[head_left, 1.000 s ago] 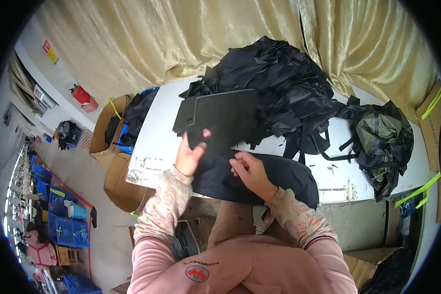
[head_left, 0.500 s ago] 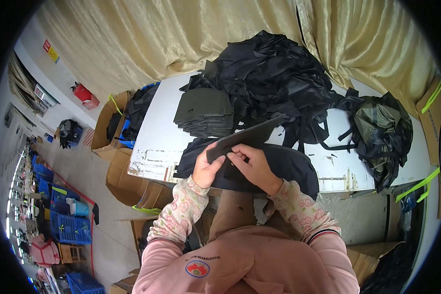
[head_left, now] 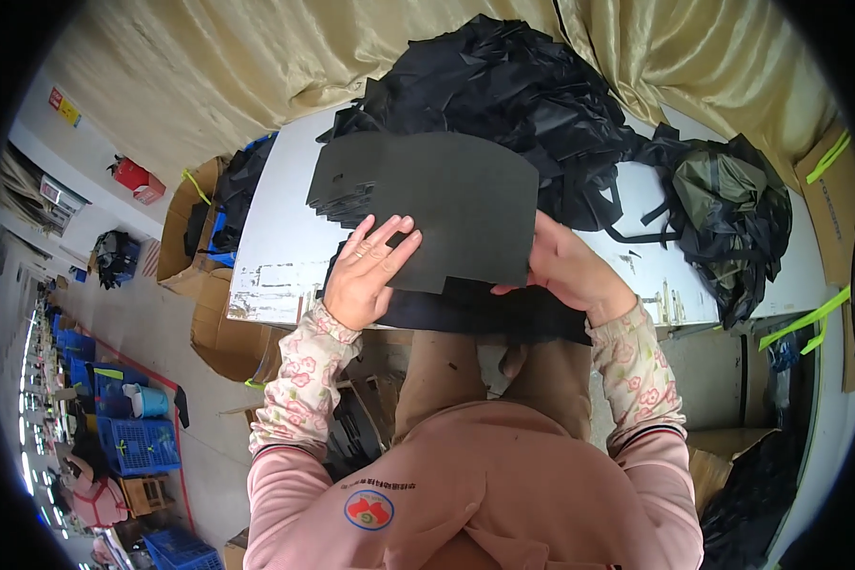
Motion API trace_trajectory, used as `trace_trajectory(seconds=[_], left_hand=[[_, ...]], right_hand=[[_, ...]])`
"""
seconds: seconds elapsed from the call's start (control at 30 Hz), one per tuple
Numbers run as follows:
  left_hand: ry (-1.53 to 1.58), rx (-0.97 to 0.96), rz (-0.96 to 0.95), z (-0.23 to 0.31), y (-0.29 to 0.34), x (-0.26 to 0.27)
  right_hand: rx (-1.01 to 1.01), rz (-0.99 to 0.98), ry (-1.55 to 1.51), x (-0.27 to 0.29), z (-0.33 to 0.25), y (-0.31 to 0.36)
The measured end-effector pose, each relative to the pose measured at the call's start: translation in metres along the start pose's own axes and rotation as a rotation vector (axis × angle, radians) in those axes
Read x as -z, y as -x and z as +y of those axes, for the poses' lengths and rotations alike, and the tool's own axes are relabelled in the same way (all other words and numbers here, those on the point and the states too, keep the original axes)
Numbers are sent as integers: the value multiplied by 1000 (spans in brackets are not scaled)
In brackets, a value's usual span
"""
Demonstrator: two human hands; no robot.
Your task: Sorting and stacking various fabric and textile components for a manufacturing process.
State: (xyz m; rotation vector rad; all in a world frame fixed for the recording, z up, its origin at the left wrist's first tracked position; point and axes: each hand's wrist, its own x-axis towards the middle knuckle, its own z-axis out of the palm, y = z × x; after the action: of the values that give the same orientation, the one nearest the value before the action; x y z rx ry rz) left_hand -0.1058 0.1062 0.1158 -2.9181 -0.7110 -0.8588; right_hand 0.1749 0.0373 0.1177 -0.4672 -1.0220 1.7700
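Observation:
A large dark grey foam-like panel (head_left: 465, 204) with a curved top is held up in front of me, its broad face showing. My right hand (head_left: 575, 266) grips its right edge; part of the fingers is hidden. My left hand (head_left: 369, 275) lies over the panel's lower left part with the fingers stretched out flat, near a small slot. Behind and left of it is a stack of similar grey panels (head_left: 337, 180), partly covered by the held one. Below it, along the table's front edge, lies a black fabric piece (head_left: 503, 315).
A big heap of black fabric (head_left: 513, 85) fills the back of the white table (head_left: 266, 256). At the right lies a black and olive fabric bundle (head_left: 736, 218) with straps. Cardboard boxes (head_left: 228, 328) stand left of the table. A gold curtain (head_left: 285, 57) hangs behind.
The panel has turned from slanted, nearly edge-on, to face me broadly. My right hand has moved right to its edge; the left has flattened on its face. The view has shifted slightly.

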Motion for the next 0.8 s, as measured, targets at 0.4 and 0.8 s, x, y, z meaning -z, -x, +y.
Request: trace_trajectory(seconds=[0.4, 0.8], left_hand=[[958, 959, 1055, -49, 92, -26], [934, 896, 231, -11, 119, -98]], right_hand=[[-345, 693, 538, 121, 85, 98], [-421, 855, 598, 162, 88, 137]])
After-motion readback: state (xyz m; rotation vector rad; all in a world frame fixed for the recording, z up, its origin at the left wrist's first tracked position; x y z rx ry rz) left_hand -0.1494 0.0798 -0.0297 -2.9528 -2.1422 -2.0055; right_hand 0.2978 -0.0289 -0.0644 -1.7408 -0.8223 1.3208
